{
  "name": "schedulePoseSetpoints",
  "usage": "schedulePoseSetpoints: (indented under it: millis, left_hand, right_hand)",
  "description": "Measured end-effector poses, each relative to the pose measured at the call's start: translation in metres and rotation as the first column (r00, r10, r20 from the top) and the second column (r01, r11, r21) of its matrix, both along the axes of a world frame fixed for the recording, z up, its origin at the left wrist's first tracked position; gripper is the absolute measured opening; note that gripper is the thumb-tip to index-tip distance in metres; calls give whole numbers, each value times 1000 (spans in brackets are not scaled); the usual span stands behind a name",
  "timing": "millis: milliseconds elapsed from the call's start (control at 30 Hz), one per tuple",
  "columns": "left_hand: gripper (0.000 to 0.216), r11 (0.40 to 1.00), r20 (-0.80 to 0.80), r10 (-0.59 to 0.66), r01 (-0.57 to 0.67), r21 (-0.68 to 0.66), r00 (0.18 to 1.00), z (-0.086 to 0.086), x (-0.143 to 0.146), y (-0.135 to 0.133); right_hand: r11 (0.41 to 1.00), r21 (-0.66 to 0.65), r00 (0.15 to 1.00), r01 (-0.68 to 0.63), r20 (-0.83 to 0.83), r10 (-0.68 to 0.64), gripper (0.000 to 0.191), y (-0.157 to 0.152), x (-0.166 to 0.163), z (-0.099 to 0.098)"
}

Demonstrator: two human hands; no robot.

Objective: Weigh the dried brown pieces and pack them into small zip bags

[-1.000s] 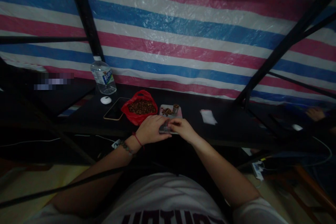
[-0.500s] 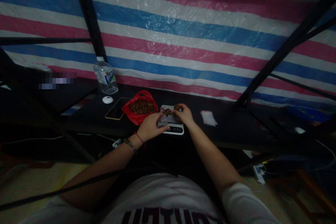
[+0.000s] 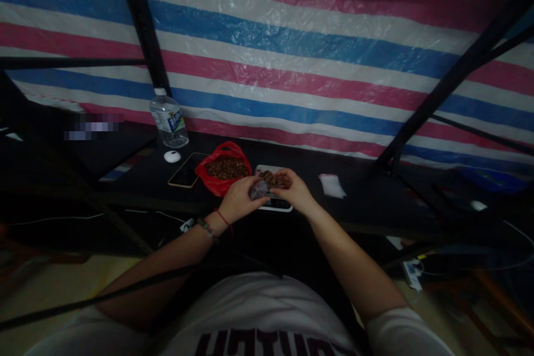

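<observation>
Since a second ago, the right hand [image 3: 295, 192] on my feed has moved from the clear bag [image 3: 258, 190] to the right side of the white scale [image 3: 282, 207], its fingers loosely curved at the small brown pieces [image 3: 267, 178] on top, though I cannot tell whether it grips any. I see the left hand [image 3: 238, 199] at the scale's front left, thumb and fingers part-way closed around the clear bag, which is just beside the pieces, while the red bag [image 3: 216, 184] lies left of the scale and the white pouches [image 3: 332, 186] well to its right
</observation>
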State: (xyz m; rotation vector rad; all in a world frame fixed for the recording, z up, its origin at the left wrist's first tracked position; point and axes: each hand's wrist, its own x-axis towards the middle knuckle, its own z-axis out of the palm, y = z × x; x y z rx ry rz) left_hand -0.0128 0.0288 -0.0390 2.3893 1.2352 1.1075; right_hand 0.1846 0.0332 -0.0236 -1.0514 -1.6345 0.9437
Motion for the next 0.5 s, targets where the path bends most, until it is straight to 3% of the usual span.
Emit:
schedulePoseSetpoints:
  millis: [200, 367, 500]
  left_hand:
    - [55, 1000, 3, -15, 15, 23, 1000, 2, 2, -3]
    - [55, 1000, -1, -9, 9, 22, 1000, 3, 3, -5]
    - [53, 1000, 7, -14, 14, 24, 1000, 2, 7, -8]
  right_hand:
    - [993, 49, 992, -103, 76, 99, 39, -11, 2, 7]
    - [992, 103, 989, -72, 136, 57, 41, -10, 4, 4]
    - [988, 126, 982, -91, 175, 68, 30, -12, 5, 8]
